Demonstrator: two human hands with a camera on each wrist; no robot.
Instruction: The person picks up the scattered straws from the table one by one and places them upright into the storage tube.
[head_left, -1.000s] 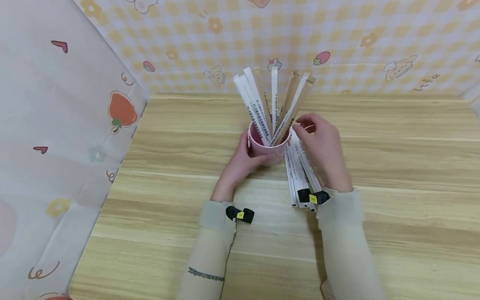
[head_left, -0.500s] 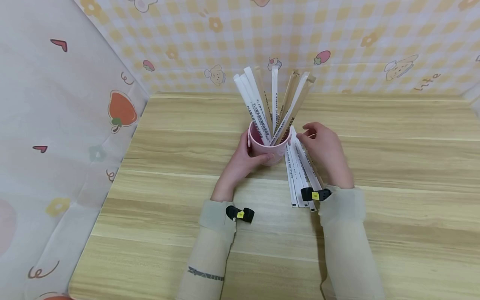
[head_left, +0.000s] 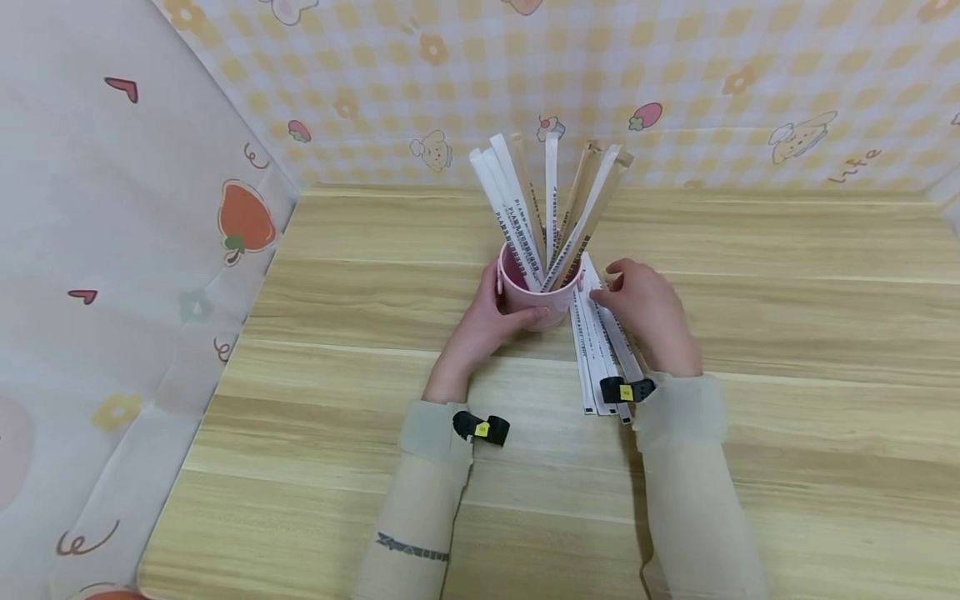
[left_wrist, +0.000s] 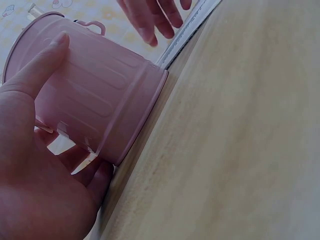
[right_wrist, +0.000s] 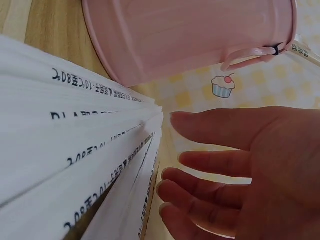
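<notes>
A small pink bucket (head_left: 557, 312) with side handles stands on the table, holding several paper-wrapped straws (head_left: 551, 196), some white and some brown. My left hand (head_left: 480, 327) grips the bucket from the left; its thumb lies across the front in the left wrist view, the other fingers partly hidden behind. Right of the bucket lies a fanned pile of white-wrapped straws (head_left: 588, 358) with black print. My right hand (head_left: 651, 310) hovers beside the pile's upper part. In the right wrist view its fingers are relaxed and apart, with nothing between them, just short of the straw ends (right_wrist: 150, 112).
The wooden table (head_left: 337, 400) spreads out around the hands. A yellow checked backdrop (head_left: 480, 75) rises at its far edge, and a pale printed sheet (head_left: 172, 317) hangs along the left. Black wrist cameras sit on both cuffs.
My right hand has come away from the bucket's rim and moved down towards me alongside the straw pile. The left hand and the bucket have stayed in place.
</notes>
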